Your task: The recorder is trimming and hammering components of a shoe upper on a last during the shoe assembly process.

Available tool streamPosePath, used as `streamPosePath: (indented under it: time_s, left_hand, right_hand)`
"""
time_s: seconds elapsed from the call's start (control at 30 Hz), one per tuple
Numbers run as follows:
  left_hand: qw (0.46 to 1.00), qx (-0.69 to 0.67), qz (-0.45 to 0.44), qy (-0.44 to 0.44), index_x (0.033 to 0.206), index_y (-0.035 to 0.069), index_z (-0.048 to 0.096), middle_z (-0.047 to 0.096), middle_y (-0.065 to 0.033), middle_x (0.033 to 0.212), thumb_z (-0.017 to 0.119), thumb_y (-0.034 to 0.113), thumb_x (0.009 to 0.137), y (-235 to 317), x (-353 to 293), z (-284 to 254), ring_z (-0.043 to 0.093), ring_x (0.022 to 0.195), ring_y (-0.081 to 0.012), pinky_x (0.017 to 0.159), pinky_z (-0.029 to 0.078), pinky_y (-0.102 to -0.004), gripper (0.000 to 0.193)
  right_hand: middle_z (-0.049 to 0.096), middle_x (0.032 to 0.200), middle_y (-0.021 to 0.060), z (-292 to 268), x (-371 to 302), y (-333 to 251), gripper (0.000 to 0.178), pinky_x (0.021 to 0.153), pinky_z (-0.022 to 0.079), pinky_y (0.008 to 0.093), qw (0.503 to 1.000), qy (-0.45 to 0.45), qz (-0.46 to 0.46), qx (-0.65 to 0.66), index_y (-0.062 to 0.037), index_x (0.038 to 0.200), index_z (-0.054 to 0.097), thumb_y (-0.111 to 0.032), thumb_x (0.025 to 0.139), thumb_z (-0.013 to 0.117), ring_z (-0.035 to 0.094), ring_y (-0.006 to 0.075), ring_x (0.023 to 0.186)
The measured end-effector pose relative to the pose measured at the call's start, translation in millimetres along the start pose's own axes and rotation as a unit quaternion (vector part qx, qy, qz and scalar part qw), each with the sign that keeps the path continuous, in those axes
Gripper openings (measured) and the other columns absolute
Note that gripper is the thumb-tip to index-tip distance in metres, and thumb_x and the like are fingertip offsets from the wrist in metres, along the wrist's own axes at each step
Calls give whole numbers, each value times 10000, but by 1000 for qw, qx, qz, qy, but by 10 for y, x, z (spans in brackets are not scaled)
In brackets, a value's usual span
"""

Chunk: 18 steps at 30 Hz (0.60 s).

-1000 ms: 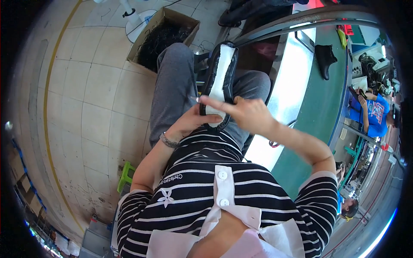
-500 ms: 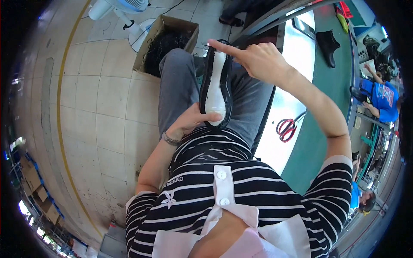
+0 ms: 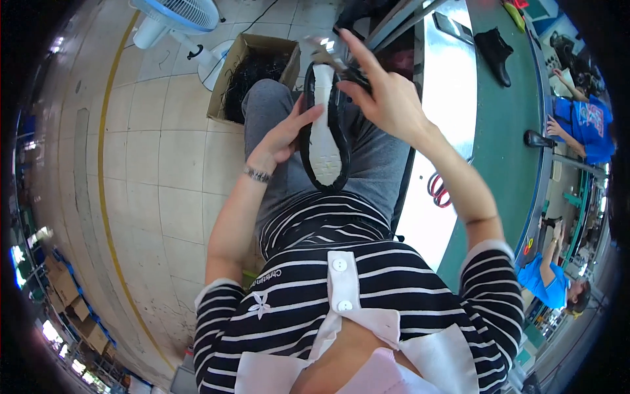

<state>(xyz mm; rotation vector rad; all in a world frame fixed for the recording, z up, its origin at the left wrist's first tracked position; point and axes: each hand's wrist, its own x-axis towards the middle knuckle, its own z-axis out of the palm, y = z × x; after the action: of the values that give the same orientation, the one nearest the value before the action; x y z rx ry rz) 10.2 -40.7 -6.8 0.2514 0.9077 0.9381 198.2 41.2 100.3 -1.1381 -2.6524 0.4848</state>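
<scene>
A black shoe upper with its bottom turned up [image 3: 330, 141] lies lengthwise over my lap. A long white insole runs down its middle, framed by the black folded-over edge. At its left side my left hand [image 3: 286, 136] grips it, with a finger lying across the white insole. My right hand [image 3: 388, 98] is closed around a shiny metal tool with a dark handle [image 3: 331, 52], smeared by motion. Its index finger stretches out forward. The metal head is over the far end of the shoe; whether it touches cannot be made out.
A cardboard box [image 3: 222, 102] with black scraps stands on the floor at left, near a fan [image 3: 172, 20]. Red-handled scissors [image 3: 438, 190] lie on the pale bench strip at right. A black boot [image 3: 495, 58] rests on the green bench [image 3: 489, 131]; people in blue are beyond.
My right hand now has a metal tool in it; before, its index finger pointed at the shoe's far end. My left hand has slid from the near end to the shoe's left side.
</scene>
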Motion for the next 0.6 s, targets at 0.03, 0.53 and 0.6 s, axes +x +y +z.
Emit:
streamPosePath:
  time_s: [0.03, 0.53, 0.6]
  left_hand:
    - [1000, 1, 0, -2, 1427, 121, 300, 537, -38, 1228, 790, 222, 777, 31, 36, 84, 540, 1105, -158, 946, 442, -311, 820]
    - [910, 325, 203, -162, 1501, 204, -166, 246, -171, 1502, 889, 106, 601, -479, -82, -26, 243, 1391, -254, 1138, 205, -388, 1390]
    - [896, 361, 210, -150, 1499, 205, -172, 232, -176, 1510, 893, 105, 590, -641, -140, -113, 235, 1398, -262, 1140, 199, -392, 1403]
  right_hand:
    - [633, 629, 113, 3, -114, 42, 559, 440, 473, 321, 994, 70, 46, 71, -219, 1455, 333, -293, 946, 551, 609, 240, 473]
    - [689, 809, 89, 104, -1225, 171, 184, 669, 497, 260, 752, -117, 270, 590, -24, 952, 627, -147, 833, 693, 648, 148, 739]
    - [653, 721, 67, 235, -1324, 146, 281, 598, 478, 223, 744, -165, 272, 588, -2, 989, 633, -274, 916, 622, 616, 114, 649]
